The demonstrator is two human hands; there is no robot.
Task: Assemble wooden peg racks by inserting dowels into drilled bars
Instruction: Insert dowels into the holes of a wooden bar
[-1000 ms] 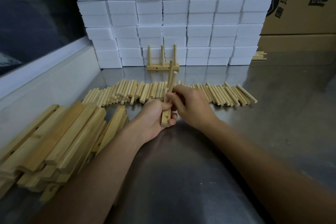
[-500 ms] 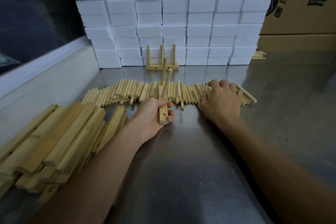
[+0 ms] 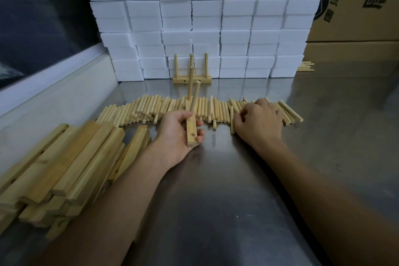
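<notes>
At the lower left of the frame a pile of drilled bars (image 3: 64, 166) is lying on the metal table (image 3: 216, 201); a little farther, near the middle, the left hand (image 3: 174, 136) is gripping one bar (image 3: 191, 130) with fingers curled round it, two pegs (image 3: 192, 95) already standing in it and one hole facing up at the near end; to the right, the right hand (image 3: 259, 122) is resting on the row of loose dowels (image 3: 151, 109), fingers bent as if pinching one, but I cannot tell if it is holding any; to do this step well, I think, one dowel should be lifted alone, aligned straight over the free hole and pushed without tilting; at the upper middle a finished rack (image 3: 191, 79) is standing before the white blocks (image 3: 205, 17).
</notes>
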